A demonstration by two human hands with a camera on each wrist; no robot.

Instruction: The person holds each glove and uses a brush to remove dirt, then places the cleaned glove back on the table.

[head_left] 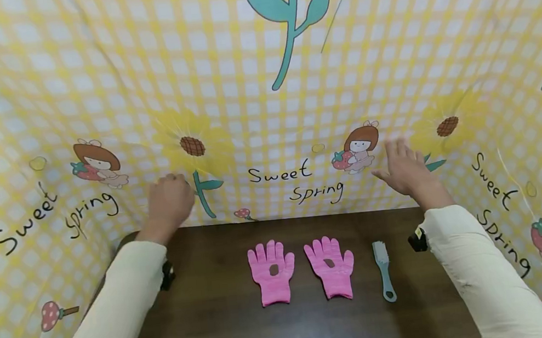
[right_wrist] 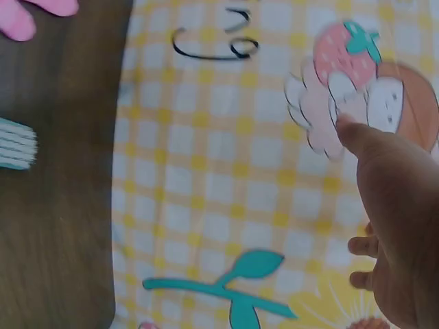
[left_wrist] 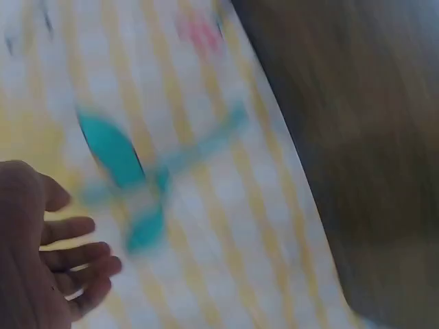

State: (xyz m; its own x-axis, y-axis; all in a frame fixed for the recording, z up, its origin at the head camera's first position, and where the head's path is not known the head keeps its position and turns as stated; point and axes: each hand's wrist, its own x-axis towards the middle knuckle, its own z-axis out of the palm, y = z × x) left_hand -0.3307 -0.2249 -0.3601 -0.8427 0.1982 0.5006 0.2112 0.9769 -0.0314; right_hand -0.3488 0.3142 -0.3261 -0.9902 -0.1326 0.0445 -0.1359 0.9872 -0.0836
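Observation:
My left hand (head_left: 170, 202) is raised past the table's far edge on the left, its fingers loosely bent around nothing. On the right, my right hand (head_left: 406, 168) is held up with fingers spread, also holding nothing. Between the arms lie two pink gloves, the left one (head_left: 275, 288) and the right one (head_left: 336, 284), fingers pointing away, each with a dark oval spot on its palm. A blue-grey brush (head_left: 384, 267) with pale bristles lies right of them, handle toward me. It is nearest to the right hand; its bristle end (right_wrist: 17, 145) shows in the right wrist view.
The dark brown table (head_left: 208, 330) carries the gloves and brush. Beyond its far edge and along both sides rises a yellow-and-white checked cloth (head_left: 245, 111) printed with flowers, figures and lettering. Dark wrist devices (head_left: 418, 240) sit at the ends of the white sleeves (head_left: 485, 273).

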